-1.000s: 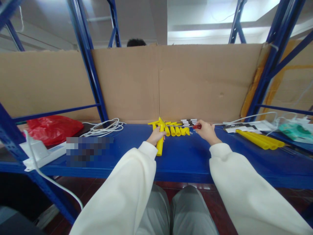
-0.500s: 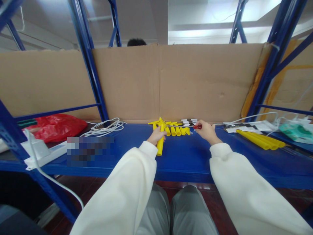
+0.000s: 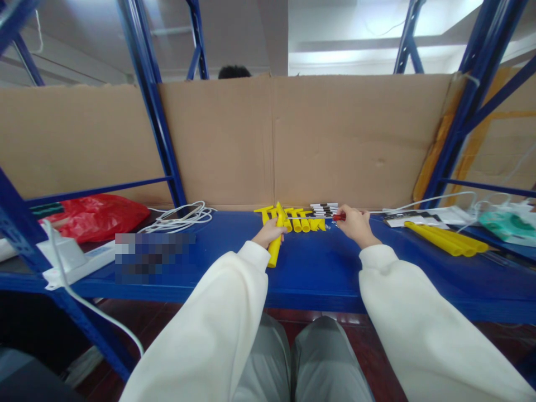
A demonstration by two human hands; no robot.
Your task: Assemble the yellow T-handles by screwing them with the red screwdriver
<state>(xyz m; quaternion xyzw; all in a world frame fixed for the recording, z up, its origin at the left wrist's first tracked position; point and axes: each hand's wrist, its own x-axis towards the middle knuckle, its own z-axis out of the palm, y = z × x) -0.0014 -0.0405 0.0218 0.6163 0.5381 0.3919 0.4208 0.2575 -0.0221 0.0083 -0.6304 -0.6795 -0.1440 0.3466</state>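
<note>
My left hand (image 3: 269, 232) is wrapped round a yellow plastic tube-like handle (image 3: 274, 254), which leans with its narrow head toward the cardboard. My right hand (image 3: 355, 225) grips a screwdriver (image 3: 339, 217) by its red handle. The screwdriver's thin shaft points left toward the head of the yellow handle; whether the tip touches it is too small to tell. Behind the shaft lies a row of several T-shaped yellow handles (image 3: 297, 224), with small yellow pieces (image 3: 317, 224) at its right end. Several black-and-white sticks (image 3: 325, 209) lie stacked beyond them.
Several long yellow tubes (image 3: 446, 239) lie at the right, near a green-and-white packet (image 3: 506, 226). At the left are a coiled white cable (image 3: 184, 216), a red plastic bag (image 3: 104, 218) and a power strip (image 3: 90, 264). A cardboard wall (image 3: 355, 139) closes the back of the blue shelf.
The head of the held yellow handle has tipped slightly to the right. The screwdriver has shifted a little, and both hands keep their grip in nearly the same place.
</note>
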